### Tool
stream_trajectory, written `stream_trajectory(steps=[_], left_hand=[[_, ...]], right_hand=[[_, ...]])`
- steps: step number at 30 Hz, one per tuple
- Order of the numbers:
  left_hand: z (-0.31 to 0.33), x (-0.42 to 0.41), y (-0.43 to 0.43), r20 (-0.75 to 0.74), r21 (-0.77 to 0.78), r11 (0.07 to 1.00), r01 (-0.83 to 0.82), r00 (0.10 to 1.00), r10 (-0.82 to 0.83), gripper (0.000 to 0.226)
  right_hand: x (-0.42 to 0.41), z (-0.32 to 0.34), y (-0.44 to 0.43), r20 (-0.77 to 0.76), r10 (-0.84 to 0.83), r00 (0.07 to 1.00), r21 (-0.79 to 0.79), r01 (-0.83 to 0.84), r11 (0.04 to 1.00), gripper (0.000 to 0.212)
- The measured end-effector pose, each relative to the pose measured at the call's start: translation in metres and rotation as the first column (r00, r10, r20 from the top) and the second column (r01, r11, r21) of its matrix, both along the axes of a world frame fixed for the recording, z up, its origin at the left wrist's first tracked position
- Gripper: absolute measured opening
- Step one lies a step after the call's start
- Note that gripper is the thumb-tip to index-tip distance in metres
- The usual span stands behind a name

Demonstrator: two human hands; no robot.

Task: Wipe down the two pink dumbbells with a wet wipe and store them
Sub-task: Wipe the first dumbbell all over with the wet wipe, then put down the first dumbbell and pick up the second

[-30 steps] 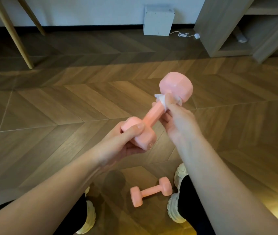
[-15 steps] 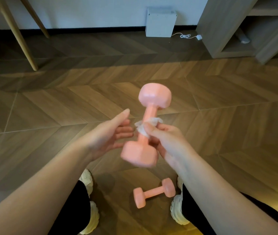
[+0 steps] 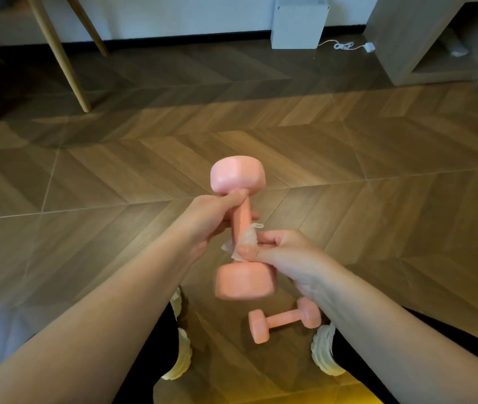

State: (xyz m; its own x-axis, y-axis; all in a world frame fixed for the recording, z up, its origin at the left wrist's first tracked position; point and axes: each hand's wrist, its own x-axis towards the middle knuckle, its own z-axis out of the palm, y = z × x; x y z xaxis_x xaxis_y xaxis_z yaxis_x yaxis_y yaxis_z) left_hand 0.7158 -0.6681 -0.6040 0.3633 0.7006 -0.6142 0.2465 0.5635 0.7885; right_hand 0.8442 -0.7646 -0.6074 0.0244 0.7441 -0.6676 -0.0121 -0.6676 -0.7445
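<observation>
Gripping dumbbell [image 3: 238, 178] w/ wipe [image 3: 245, 242] — above floor [image 3: 383, 199]

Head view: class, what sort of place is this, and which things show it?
Most likely a room in a home: a chevron wood floor, slim wooden furniture legs by the wall, and a shelf unit at the far right.

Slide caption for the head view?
Left hand grips pink dumbbell by its handle; right hand pinches wet wipe against it; second dumbbell lies on floor.
</observation>
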Motion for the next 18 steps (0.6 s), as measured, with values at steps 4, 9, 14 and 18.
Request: stream_trajectory(steps=[4, 9, 14, 18], left_hand=[[-0.006, -0.002, 0.003, 0.005, 0.014, 1.000, -0.017, 1.000, 0.017, 0.029], [-0.029, -0.002, 0.018, -0.086, -0.011, 0.999, -0.045, 0.995, 0.044, 0.024], [-0.088, 0.000, 0.049, -0.241, -0.017, 0.995, -0.095, 0.966, 0.088, 0.018], [-0.172, -0.001, 0.082, -0.362, -0.051, 0.991, -0.121, 0.927, 0.095, 0.019]], right_hand=[[0.008, -0.007, -0.001, 0.101, -0.033, 0.994, 0.064, 0.026, 0.998, 0.007], [0.029, -0.036, 0.011, 0.123, -0.084, 0.989, -0.019, 0.087, 0.996, 0.005], [0.069, -0.101, 0.042, 0.028, -0.388, 0.921, -0.159, 0.387, 0.908, 0.024], [0.087, -0.158, 0.060, 0.080, -0.478, 0.875, -0.192, 0.484, 0.853, 0.026]])
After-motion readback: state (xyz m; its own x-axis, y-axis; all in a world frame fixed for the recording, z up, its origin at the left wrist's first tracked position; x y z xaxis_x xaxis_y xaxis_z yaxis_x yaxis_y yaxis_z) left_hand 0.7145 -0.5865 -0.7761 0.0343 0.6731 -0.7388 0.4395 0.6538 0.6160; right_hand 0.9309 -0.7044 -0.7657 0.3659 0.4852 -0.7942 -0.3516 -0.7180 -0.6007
